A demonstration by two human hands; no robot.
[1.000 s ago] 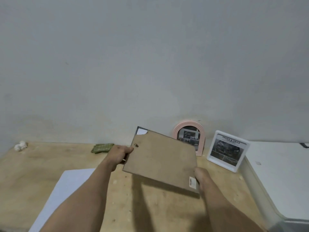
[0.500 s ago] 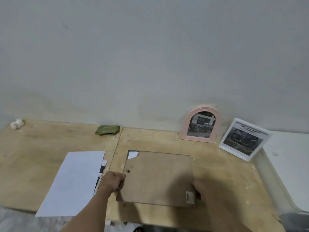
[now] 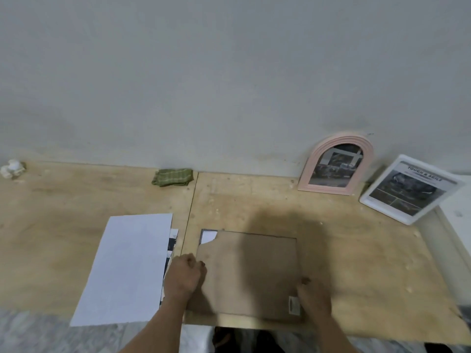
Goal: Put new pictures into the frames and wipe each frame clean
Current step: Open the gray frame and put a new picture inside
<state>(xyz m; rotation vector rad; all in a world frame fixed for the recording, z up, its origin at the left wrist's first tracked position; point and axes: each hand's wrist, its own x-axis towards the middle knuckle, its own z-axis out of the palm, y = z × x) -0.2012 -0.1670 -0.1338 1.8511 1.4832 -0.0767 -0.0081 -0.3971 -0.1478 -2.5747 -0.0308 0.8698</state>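
While the frame (image 3: 246, 273) lies face down near the plywood table's (image 3: 356, 250) front edge, left hand (image 3: 184, 275) and right hand (image 3: 314, 299) pinch its side edges, seemingly steadying the backing board for opening.

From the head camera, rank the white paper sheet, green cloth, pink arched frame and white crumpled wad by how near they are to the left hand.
1. White paper sheet, just left of the left hand.
2. Green cloth, by the wall.
3. Pink arched frame, far right, leaning on the wall.
4. White crumpled wad, far left corner.
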